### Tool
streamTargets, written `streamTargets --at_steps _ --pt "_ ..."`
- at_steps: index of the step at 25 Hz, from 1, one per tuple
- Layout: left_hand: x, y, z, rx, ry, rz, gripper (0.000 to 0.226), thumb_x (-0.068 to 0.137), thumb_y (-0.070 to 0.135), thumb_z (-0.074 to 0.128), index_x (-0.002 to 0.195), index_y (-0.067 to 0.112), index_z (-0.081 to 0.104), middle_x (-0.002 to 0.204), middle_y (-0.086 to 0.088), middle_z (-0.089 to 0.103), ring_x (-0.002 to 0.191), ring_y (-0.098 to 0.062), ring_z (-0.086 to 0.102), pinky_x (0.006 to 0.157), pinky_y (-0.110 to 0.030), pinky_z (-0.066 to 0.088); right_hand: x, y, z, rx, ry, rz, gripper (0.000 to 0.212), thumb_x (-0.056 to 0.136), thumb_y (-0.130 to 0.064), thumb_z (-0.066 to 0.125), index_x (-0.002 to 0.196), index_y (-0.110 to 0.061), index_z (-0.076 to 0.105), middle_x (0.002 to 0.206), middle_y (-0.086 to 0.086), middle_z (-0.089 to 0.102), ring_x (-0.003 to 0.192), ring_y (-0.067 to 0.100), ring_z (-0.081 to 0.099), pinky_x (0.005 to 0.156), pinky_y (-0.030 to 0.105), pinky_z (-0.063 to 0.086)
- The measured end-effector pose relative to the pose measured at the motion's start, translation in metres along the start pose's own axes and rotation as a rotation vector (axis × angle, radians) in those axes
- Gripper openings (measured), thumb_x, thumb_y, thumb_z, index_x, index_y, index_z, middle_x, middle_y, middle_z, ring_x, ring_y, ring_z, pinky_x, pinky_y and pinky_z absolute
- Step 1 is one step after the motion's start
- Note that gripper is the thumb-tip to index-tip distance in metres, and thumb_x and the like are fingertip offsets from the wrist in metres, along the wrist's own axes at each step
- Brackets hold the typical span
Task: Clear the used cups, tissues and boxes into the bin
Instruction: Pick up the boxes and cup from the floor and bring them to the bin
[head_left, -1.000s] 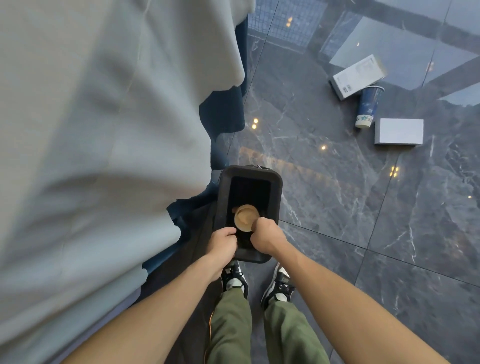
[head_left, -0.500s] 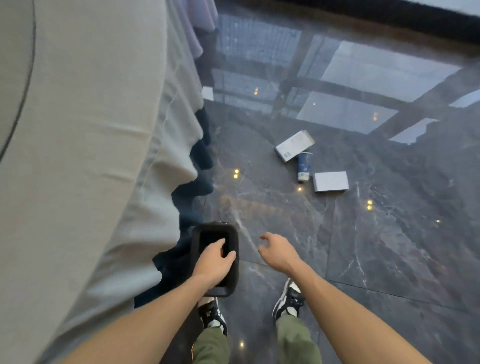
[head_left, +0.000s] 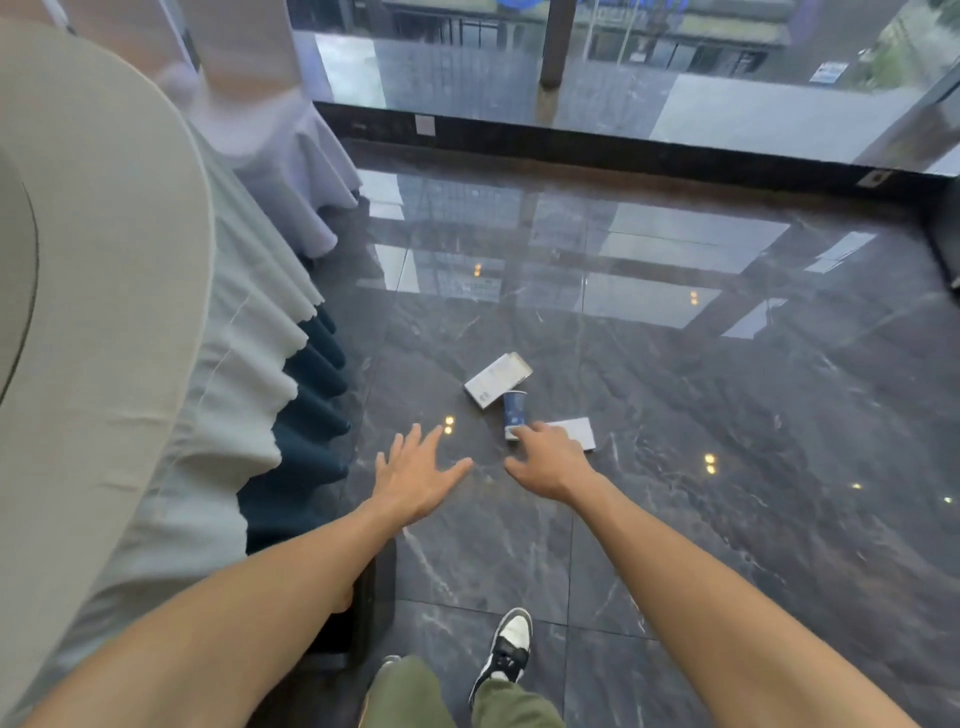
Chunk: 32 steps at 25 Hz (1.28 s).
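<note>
both hands have left the black plastic bin (head_left: 371, 597) by the draped table (head_left: 104, 312); left hand (head_left: 415, 475) and right hand (head_left: 548, 460) reach forward, each grip spread, holding nothing. on the dark marble floor (head_left: 727, 415) lie a blue paper cup (head_left: 515, 413) between two flat white cardboard boxes (head_left: 497, 379); light, crushable, take the cup round its middle

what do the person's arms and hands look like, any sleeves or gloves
Both forearms are bare to the bottom of the frame, with no sleeve showing. The left hand and right hand wear no gloves, and no rings, watch or wristband are visible.
</note>
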<state>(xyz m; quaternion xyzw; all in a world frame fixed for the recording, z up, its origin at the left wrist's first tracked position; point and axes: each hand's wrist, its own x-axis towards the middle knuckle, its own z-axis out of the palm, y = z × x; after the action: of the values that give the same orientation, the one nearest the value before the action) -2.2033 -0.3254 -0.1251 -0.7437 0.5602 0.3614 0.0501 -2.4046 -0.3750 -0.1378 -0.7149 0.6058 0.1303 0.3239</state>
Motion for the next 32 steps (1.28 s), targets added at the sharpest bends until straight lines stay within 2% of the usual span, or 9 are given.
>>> streamTargets --at_steps 4,6,9,13,15,20,22,27,32 --pt "0.016 0.058 -0.029 0.066 0.14 0.141 0.082 0.094 0.071 0.047 0.162 0.029 0.028 0.173 -0.008 0.02 0.159 -0.031 0.018 0.127 -0.054 0.016 0.009 0.021 -0.055 0.075 0.243 -0.055 0.049 0.092 -0.039 0.057 0.137 -0.019 0.056 0.135 0.011 0.056 0.13 0.036 0.049 0.105 0.048 0.041" --pt "0.032 0.082 -0.04 0.054 0.195 0.208 0.083 0.094 0.07 0.049 0.162 0.027 0.029 0.172 -0.009 0.022 0.158 -0.03 0.022 0.127 -0.051 0.018 0.018 0.033 -0.072 0.125 0.382 -0.062 0.056 0.092 -0.035 0.062 0.143 -0.014 0.053 0.147 0.016 0.051 0.137 0.039 0.046 0.112 0.049 0.038" --pt "0.066 0.106 -0.051 -0.008 0.209 0.249 0.084 0.093 0.067 0.054 0.161 0.024 0.031 0.17 -0.01 0.028 0.157 -0.027 0.027 0.124 -0.046 0.024 0.043 0.048 -0.087 0.093 0.442 -0.042 0.069 0.092 -0.042 0.065 0.152 -0.017 0.044 0.161 0.021 0.036 0.149 0.041 0.033 0.12 0.052 0.029" --pt "0.127 0.121 -0.059 -0.063 0.303 0.316 0.073 0.089 0.056 0.07 0.15 0.022 0.051 0.154 -0.007 0.054 0.142 -0.026 0.051 0.112 -0.043 0.038 0.088 0.07 -0.099 0.088 0.42 0.054 0.083 0.09 -0.053 0.066 0.158 -0.022 0.033 0.169 0.017 0.02 0.155 0.039 0.021 0.123 0.055 0.024" --pt "0.164 0.126 -0.059 -0.085 0.327 0.351 0.071 0.086 0.054 0.075 0.147 0.021 0.057 0.149 -0.008 0.059 0.14 -0.025 0.054 0.11 -0.043 0.04 0.115 0.085 -0.101 0.106 0.402 0.118 0.086 0.089 -0.057 0.066 0.16 -0.025 0.03 0.171 0.011 0.016 0.156 0.038 0.017 0.123 0.056 0.022" --pt "0.254 0.133 -0.053 -0.031 0.05 0.241 0.103 0.081 0.073 0.068 0.163 0.026 0.026 0.168 -0.011 0.032 0.156 -0.028 0.027 0.123 -0.046 0.026 0.178 0.125 -0.099 0.159 0.284 0.28 0.09 0.089 -0.065 0.06 0.162 -0.034 0.019 0.173 -0.001 0.003 0.158 0.035 0.002 0.124 0.059 0.012" --pt "0.276 0.133 -0.043 -0.029 -0.04 0.203 0.107 0.081 0.074 0.067 0.164 0.025 0.021 0.168 -0.009 0.029 0.155 -0.028 0.027 0.122 -0.046 0.027 0.197 0.138 -0.088 0.217 0.225 0.325 0.095 0.087 -0.067 0.061 0.163 -0.035 0.014 0.173 -0.001 -0.002 0.158 0.034 -0.002 0.125 0.06 0.011" --pt "0.355 0.133 0.005 -0.064 -0.114 0.237 0.088 0.087 0.06 0.07 0.16 0.024 0.036 0.161 0.001 0.044 0.148 -0.021 0.039 0.119 -0.042 0.032 0.269 0.18 -0.041 0.11 0.1 0.233 0.098 0.088 -0.065 0.061 0.163 -0.032 0.008 0.173 0.002 -0.006 0.158 0.036 0.001 0.124 0.059 0.014" --pt "0.463 0.127 0.105 -0.026 -0.092 0.234 0.078 0.091 0.054 0.069 0.156 0.018 0.043 0.157 -0.003 0.048 0.145 -0.025 0.042 0.115 -0.04 0.032 0.372 0.237 0.057 0.068 0.027 0.23 0.092 0.092 -0.059 0.06 0.163 -0.03 0.009 0.173 0.006 -0.005 0.158 0.037 0.001 0.124 0.058 0.014"
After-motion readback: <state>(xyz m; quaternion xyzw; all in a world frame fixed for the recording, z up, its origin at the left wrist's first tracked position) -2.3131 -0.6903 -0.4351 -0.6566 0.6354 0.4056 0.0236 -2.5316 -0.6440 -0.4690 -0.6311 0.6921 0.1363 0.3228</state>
